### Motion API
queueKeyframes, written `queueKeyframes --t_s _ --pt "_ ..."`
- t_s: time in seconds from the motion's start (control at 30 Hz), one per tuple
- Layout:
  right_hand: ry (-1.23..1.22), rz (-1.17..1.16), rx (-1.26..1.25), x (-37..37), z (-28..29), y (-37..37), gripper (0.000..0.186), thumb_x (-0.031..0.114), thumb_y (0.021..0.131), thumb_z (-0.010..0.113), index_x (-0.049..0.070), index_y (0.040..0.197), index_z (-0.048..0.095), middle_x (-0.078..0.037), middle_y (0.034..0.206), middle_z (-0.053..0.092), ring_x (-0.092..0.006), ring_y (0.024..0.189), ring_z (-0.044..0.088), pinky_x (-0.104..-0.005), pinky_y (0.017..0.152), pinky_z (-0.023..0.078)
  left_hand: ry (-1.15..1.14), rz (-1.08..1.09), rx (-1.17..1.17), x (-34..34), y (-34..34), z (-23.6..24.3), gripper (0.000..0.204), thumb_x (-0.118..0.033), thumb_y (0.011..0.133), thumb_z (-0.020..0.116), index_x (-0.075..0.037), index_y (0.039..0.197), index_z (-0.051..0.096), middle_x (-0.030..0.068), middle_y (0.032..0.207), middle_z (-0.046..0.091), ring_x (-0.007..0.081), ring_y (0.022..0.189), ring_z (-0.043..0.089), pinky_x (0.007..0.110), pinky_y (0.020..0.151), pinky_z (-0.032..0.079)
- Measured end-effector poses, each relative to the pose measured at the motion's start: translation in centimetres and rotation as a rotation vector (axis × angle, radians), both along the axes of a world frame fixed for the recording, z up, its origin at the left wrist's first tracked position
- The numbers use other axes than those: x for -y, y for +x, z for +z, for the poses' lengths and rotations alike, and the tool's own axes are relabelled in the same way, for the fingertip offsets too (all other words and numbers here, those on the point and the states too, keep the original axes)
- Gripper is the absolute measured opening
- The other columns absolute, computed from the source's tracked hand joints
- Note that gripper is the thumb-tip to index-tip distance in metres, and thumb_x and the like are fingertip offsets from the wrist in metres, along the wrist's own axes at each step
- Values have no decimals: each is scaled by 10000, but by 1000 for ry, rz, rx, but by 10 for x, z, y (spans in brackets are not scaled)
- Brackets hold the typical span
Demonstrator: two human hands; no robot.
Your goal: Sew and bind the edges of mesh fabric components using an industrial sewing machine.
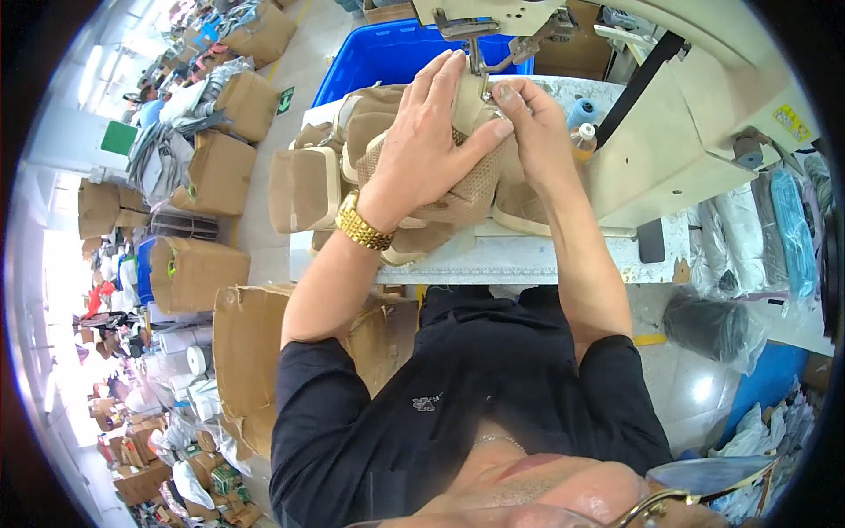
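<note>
My left hand [422, 150] lies with fingers stretched out over a beige mesh fabric piece [466, 202], its fingertips near the presser foot of a cream sewing machine [482, 18]. Just to the right, my right hand [537, 132] is closed, thumb and fingers pinching the beige piece at its upper edge, where a small metal part shows under the needle area. More beige bag-like pieces [295, 189], with pale binding, are piled left of and under my hands on the white worktable [352, 271]. Part of the held piece is hidden by my hands.
A blue bin [343, 66] stands behind the table. Right of my right hand are thread spools [581, 114] and a dark flat object [650, 242]. Cardboard boxes [198, 277] and fabric heaps line the left; wrapped bundles [739, 238] lie at right.
</note>
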State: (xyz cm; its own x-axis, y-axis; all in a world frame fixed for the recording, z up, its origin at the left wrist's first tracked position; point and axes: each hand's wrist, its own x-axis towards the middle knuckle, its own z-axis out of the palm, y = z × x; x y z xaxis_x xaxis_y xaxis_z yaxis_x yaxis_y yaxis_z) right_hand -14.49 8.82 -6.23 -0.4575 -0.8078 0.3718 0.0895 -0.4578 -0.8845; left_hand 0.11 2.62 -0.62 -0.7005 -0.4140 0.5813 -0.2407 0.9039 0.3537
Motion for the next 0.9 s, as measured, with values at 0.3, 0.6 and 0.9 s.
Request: queueKeyframes --t_s 0.3,0.6,0.9 --pt "-20 26 26 10 5 -4 261 271 994 577 19 992 642 14 900 635 -52 834 537 -214 751 445 7 63 -57 -1 -8 -6 815 -439 832 698 67 1387 380 246 1392 428 399 1274 444 444 1041 397" --pt "-48 49 45 21 5 -13 270 284 1008 548 31 994 639 24 901 631 -43 822 528 -212 746 438 56 218 -51 -17 -21 -4 823 -434 822 701 91 1371 384 263 1355 447 411 1237 463 453 1019 414" --pt "-37 105 71 21 7 -15 215 213 996 556 17 1024 641 10 924 641 -59 844 552 -226 769 451 145 96 -53 -6 -16 6 789 -428 820 711 99 1333 427 262 1311 489 398 1187 517 431 994 439"
